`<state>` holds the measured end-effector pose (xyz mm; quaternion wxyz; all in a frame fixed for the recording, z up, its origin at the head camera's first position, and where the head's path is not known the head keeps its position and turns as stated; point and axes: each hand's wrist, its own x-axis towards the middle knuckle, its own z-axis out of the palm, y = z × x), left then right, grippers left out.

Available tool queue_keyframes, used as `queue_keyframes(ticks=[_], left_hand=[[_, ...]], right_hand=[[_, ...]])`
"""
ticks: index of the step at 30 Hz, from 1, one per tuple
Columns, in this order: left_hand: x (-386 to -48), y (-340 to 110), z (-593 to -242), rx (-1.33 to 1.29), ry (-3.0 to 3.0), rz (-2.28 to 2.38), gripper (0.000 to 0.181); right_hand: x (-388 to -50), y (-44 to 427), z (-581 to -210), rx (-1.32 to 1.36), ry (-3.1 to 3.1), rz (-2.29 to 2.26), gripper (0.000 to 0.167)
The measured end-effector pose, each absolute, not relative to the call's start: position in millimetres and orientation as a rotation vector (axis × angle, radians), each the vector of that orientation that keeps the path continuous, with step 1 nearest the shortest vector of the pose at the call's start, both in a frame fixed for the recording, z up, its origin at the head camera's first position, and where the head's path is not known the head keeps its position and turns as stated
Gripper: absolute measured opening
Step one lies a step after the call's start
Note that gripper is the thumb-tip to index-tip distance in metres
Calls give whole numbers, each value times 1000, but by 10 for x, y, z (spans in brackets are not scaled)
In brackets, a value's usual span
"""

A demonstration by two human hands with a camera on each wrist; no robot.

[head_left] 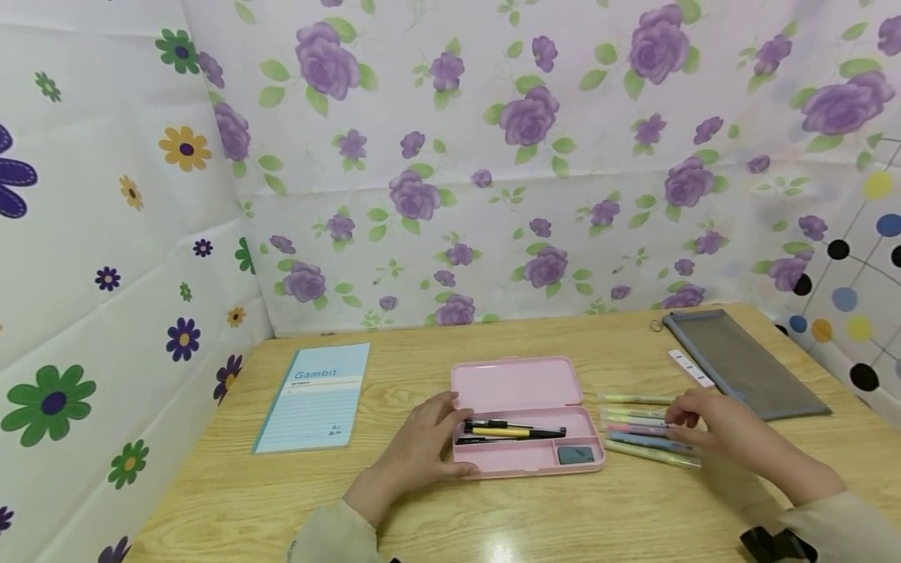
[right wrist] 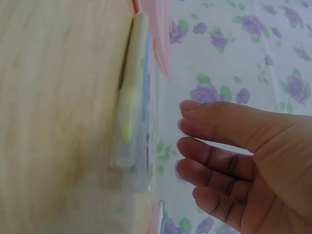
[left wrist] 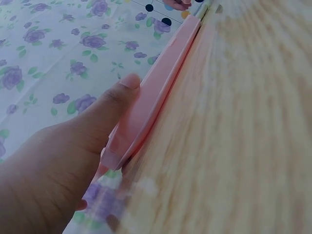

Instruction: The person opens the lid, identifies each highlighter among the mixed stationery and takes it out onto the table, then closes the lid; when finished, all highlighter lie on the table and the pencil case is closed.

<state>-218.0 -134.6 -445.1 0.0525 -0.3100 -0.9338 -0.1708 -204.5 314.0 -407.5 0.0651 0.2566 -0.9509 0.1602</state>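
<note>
A pink pencil case (head_left: pixel 510 454) lies with its lid raised back. Several pens (head_left: pixel 517 432) fill its long compartment, and a dark eraser (head_left: pixel 576 454) sits in the small front one. My left hand (head_left: pixel 415 438) holds the case's left end, thumb against the front wall, as the left wrist view shows with the thumb (left wrist: pixel 117 95) on the pink side. Right of the case, several highlighters (head_left: pixel 653 454) lie side by side. Over their right ends hovers my right hand (head_left: pixel 732 430), fingers loosely bent; in the right wrist view that hand (right wrist: pixel 263 156) holds nothing, apart from the nearest highlighter (right wrist: pixel 131 87).
A light blue notebook (head_left: pixel 313 403) lies at the left of the wooden table (head_left: pixel 422 520). At the right back are a grey zip pouch (head_left: pixel 753 360) and a small white-and-pink strip (head_left: pixel 691 368). Flowered cloth (head_left: pixel 450 156) hangs behind the table.
</note>
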Motion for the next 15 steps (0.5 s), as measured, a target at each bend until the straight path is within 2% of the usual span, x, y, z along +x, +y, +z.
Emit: queue_keyframes(ticks=[8, 15], left_hand=[[-2209, -1366, -4412, -948, -2816, -481, 82], [-2252, -1404, -4326, -836, -2826, -562, 83]], right_hand=[[-2119, 2965, -3936, 767, -2887, 646, 16], [-2222, 2793, -3909, 794, -2857, 773, 23]])
